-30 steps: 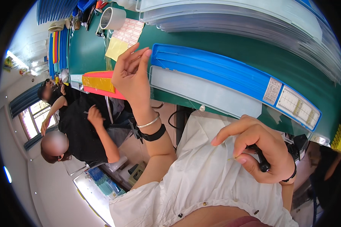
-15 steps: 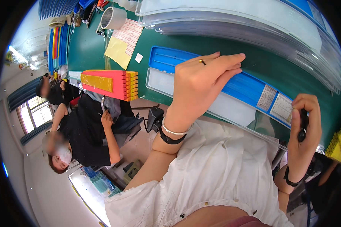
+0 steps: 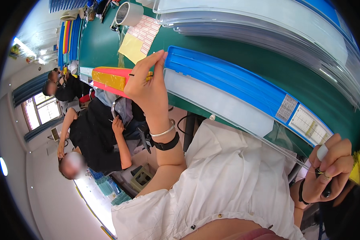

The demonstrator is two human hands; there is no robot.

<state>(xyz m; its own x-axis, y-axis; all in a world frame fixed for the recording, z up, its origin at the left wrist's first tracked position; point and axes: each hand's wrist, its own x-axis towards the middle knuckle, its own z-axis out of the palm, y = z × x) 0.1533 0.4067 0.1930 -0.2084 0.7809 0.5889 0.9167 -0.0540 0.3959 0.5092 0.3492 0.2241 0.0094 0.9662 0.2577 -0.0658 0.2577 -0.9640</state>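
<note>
A long blue case (image 3: pixel 228 82) lies open on the green table, its clear, whitish lid (image 3: pixel 220 104) folded toward me. Labelled cards (image 3: pixel 308 124) sit in its right end. At the case's left end my left hand (image 3: pixel 148 82) is raised, thumb and fingertips pinched together; whatever is between them is too fine to make out. Beyond the right end, my right hand (image 3: pixel 334 166) is closed around a small black object (image 3: pixel 327 190), with thin strands by its fingertips. A white cover (image 3: pixel 322 152) wraps one of its fingers.
Stacked clear plastic boxes (image 3: pixel 260 30) fill the far side. Left of the case are a red-and-yellow block stack (image 3: pixel 108 80), a tape roll (image 3: pixel 129 14) and a label sheet (image 3: pixel 146 30). A person in black (image 3: pixel 96 140) sits at the left.
My left hand has moved left, from above the case's middle to its left end. My right hand has shifted down and right, its fingers curling in. The seated person's head has lowered.
</note>
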